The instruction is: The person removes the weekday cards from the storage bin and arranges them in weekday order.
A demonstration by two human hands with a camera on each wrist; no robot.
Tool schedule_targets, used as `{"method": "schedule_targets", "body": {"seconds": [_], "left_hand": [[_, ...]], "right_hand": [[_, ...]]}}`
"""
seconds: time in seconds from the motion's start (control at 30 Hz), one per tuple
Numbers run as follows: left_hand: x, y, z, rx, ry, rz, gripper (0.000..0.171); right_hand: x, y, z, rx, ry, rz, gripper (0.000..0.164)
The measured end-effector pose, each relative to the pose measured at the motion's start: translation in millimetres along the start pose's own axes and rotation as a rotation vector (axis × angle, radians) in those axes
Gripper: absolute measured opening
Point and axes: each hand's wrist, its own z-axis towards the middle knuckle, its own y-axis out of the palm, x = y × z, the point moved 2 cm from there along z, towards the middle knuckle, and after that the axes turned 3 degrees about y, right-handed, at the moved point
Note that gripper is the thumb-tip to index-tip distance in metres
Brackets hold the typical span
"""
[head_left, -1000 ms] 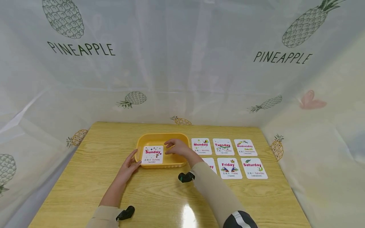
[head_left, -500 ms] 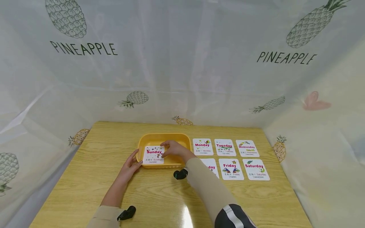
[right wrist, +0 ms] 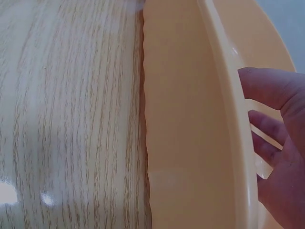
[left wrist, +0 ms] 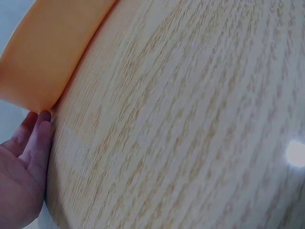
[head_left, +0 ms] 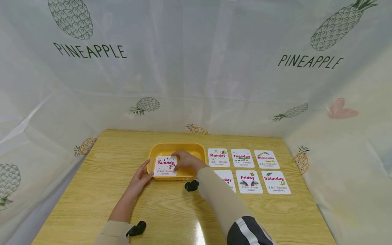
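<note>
A yellow plastic tray [head_left: 183, 178] stands on the table, with a white "Sunday" card [head_left: 164, 166] in its left part. At the tray's left front corner my left hand [head_left: 138, 179] rests with fairly straight fingers, touching the outside wall. The left wrist view shows these fingertips [left wrist: 44, 116] against the tray corner [left wrist: 43, 90]. My right hand [head_left: 187, 161] reaches into the tray, its thumb and forefinger bent at the right edge of the card and pinching it. In the right wrist view the tray's rim [right wrist: 233, 109] hides the card and part of the fingers.
Right of the tray, day cards lie in two rows: Monday [head_left: 218, 157], Tuesday [head_left: 242, 158] and Wednesday [head_left: 266, 159] at the back. Friday [head_left: 249, 182] and Saturday [head_left: 276, 182] lie in front, beside a card [head_left: 226, 177] partly covered by my right sleeve. A pineapple-print curtain [head_left: 196, 68] surrounds the table.
My right hand has moved left and slightly down inside the tray, from beside the Sunday card onto its right edge. The left hand stays at the tray corner.
</note>
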Motion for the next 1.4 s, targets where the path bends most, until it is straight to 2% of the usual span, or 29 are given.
{"method": "schedule_targets", "body": {"seconds": [0.23,0.53,0.77,1.4], "left_hand": [[0.9,-0.9,-1.0,-0.011,0.006,-0.007,0.068],[-0.7,-0.5,0.4,-0.009,0.011,-0.002,0.068],[0.0,-1.1,-0.5,-0.012,0.006,0.006,0.067],[1.0,-0.2,-0.8,-0.01,0.003,0.018,0.066]], "right_hand": [[-0.4,2.3,1.7,0.01,0.005,-0.057,0.064],[1.0,3.0,-1.1,0.016,-0.005,-0.031,0.06],[2.6,3.7,-2.8,0.012,0.02,0.002,0.058],[0.7,3.2,-5.6,0.008,0.041,-0.015,0.056]]}}
